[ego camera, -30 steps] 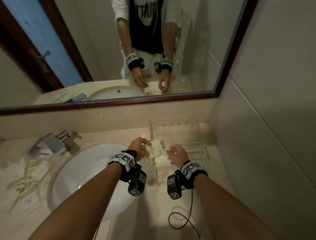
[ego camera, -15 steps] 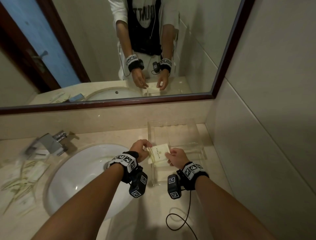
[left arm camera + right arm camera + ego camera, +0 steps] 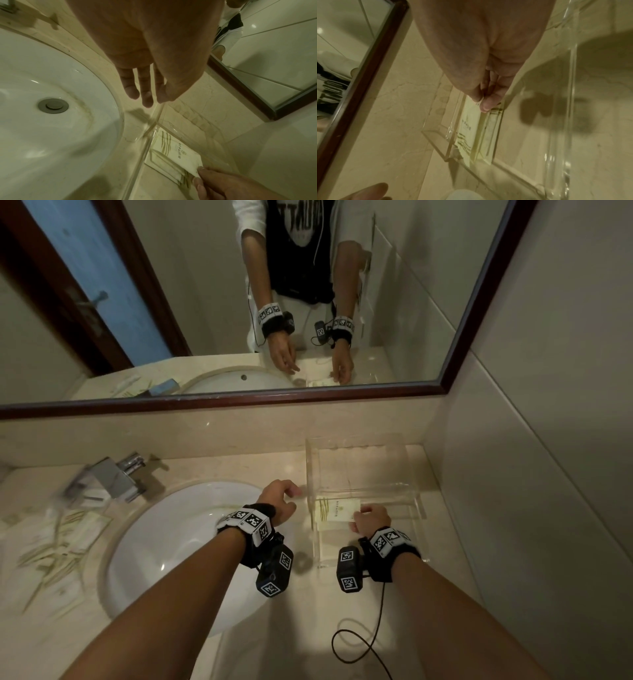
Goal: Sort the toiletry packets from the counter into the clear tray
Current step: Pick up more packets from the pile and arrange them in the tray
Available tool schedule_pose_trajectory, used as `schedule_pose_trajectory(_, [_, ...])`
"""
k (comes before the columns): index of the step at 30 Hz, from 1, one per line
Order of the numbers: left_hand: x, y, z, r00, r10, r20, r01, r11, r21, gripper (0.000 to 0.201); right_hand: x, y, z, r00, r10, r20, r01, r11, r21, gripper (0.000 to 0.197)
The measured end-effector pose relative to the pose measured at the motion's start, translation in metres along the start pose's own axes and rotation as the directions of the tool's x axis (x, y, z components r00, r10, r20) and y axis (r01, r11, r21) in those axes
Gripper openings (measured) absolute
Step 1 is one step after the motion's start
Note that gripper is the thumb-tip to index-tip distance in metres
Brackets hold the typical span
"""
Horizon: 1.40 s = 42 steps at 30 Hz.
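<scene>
A cream toiletry packet with green stripes lies in the near left compartment of the clear tray, on top of other packets. My right hand pinches its right edge between thumb and fingers. My left hand hovers just left of the tray over the counter, fingers straight and holding nothing. A heap of more packets lies on the counter left of the sink.
A white sink basin with a chrome tap fills the counter's middle. A framed mirror runs along the back. A tiled wall stands right of the tray. A black cable loops near the front.
My left hand let go of the packet and drew back left of the tray. My right hand lowered the packet into the tray's near compartment.
</scene>
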State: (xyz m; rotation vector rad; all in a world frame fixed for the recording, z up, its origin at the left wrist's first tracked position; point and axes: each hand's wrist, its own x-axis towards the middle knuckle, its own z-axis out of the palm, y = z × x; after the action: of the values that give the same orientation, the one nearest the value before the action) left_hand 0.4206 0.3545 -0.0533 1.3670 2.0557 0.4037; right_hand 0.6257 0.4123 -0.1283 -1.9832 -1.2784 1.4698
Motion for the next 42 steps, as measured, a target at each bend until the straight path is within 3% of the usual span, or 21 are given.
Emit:
schedule_pose_trajectory(2, [0.0,-0.004,-0.002,1.0,-0.007,-0.002,0.007,1.0,0.005,0.027,0.001,0.0,0.004,1.0,-0.001,-0.017,0.001,1.0,0.012,0.015])
schedule_pose_trajectory(7, [0.0,-0.012,-0.006,1.0,-0.029,-0.004,0.03,0.999,0.014,0.028,-0.001,0.004,0.007,0.992,-0.106,-0.072,0.094,0.983,-0.157,0.023])
schedule_pose_trajectory(13, [0.002,-0.015,-0.007,0.999,-0.032,-0.002,0.032,0.999,0.025,0.028,-0.005,0.009,0.01,0.993,-0.083,0.087,0.107,0.941,-0.321,0.078])
schedule_pose_trajectory(16, [0.004,-0.016,-0.007,0.999,-0.041,0.0,0.041,0.999,0.022,0.029,-0.003,0.008,0.017,0.991,-0.078,0.106,0.113,0.914,-0.39,0.09])
schedule_pose_trajectory(27, [0.008,-0.024,-0.005,0.997,-0.067,0.026,0.067,0.997,0.029,0.028,-0.004,0.002,0.028,0.989,-0.147,-0.009,0.126,0.877,-0.464,0.077])
schedule_pose_trajectory(40, [0.009,-0.015,-0.008,0.999,-0.038,0.038,0.037,0.999,0.029,0.029,-0.002,-0.005,0.011,0.995,-0.082,0.059,0.101,0.843,-0.529,0.073])
schedule_pose_trajectory(42, [0.01,-0.013,-0.008,0.999,-0.029,0.028,0.029,0.999,0.018,0.028,-0.003,-0.013,0.006,0.995,-0.059,0.08,0.094,0.831,-0.548,0.08])
